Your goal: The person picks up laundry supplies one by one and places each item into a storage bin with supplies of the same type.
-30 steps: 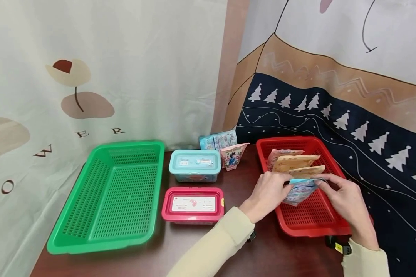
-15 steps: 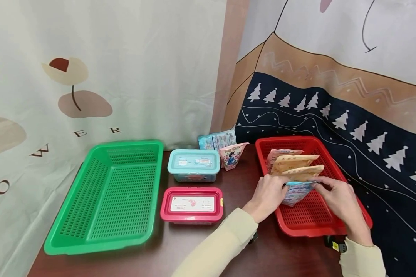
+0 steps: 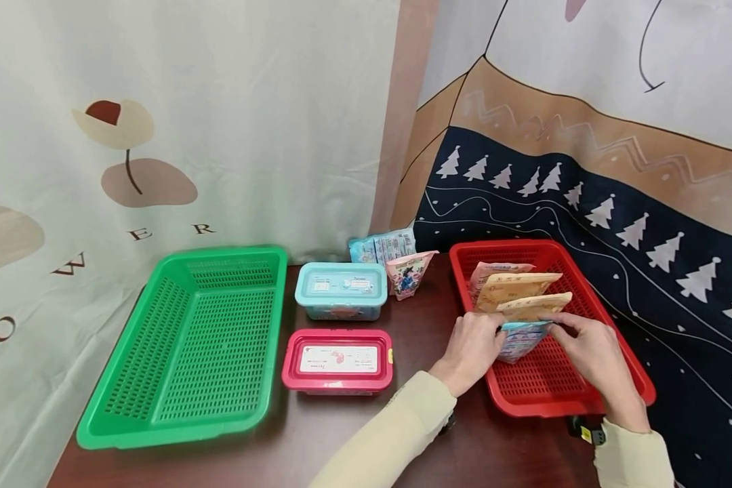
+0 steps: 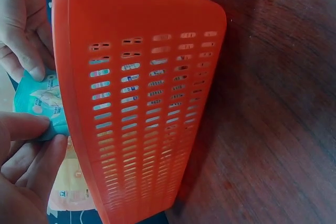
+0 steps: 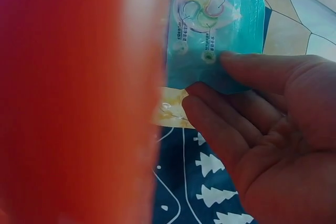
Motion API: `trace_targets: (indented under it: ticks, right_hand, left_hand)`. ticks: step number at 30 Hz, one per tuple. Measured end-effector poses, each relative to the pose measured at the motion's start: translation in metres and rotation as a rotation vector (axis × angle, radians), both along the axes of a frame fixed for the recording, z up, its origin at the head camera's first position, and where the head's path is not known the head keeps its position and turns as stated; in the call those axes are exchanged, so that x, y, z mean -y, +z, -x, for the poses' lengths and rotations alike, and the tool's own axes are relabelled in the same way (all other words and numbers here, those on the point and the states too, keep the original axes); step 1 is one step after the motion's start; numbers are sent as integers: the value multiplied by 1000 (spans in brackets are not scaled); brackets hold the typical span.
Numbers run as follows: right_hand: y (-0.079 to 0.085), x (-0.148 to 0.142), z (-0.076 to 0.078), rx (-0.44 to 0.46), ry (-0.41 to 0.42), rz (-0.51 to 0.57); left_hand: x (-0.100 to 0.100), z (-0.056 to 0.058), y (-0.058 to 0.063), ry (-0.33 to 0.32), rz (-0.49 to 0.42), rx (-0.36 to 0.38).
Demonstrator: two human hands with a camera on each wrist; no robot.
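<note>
A light blue printed pouch (image 3: 522, 341) stands upright inside the red basket (image 3: 552, 394), in front of the other packets. My left hand (image 3: 471, 349) pinches its top left corner between thumb and fingers. At the top right corner, my right hand (image 3: 588, 349) grips the same pouch, thumb on the near face and fingers behind. In the left wrist view both hands hold the top of the pouch (image 4: 39, 98) above the basket wall (image 4: 142, 3). A round swirl print shows on the pouch (image 5: 210, 30) in the right wrist view.
Behind the blue pouch stand two tan packets (image 3: 515, 288) and a pink packet (image 3: 482, 274). A blue-lidded box (image 3: 341, 285) and a pink-red box (image 3: 338, 359) lie left of the red basket. Farther left is a green basket (image 3: 219, 352). Pink (image 3: 407, 276) and blue (image 3: 378, 247) pouches stand near the curtain.
Both hands have lowered the blue pouch slightly into the red basket, with its top edge now below the tan packet's top. The grip on it stays the same.
</note>
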State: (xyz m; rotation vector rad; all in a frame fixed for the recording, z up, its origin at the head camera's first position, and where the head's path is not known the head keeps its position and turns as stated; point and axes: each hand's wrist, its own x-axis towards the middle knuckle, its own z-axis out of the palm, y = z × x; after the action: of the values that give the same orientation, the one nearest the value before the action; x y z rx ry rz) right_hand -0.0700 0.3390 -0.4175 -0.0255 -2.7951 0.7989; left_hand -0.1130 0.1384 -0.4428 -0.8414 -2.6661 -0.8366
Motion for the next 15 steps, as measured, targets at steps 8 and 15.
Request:
trace_targets:
  ticks: [8,15]
  right_hand:
    - [-3,0,-5,0,3,-10]
    - [-1,2,-11,-27,10,-34]
  left_hand:
    - [0,-3,-3,-3,4,-4]
    - [4,-8,1,-29,-4,25]
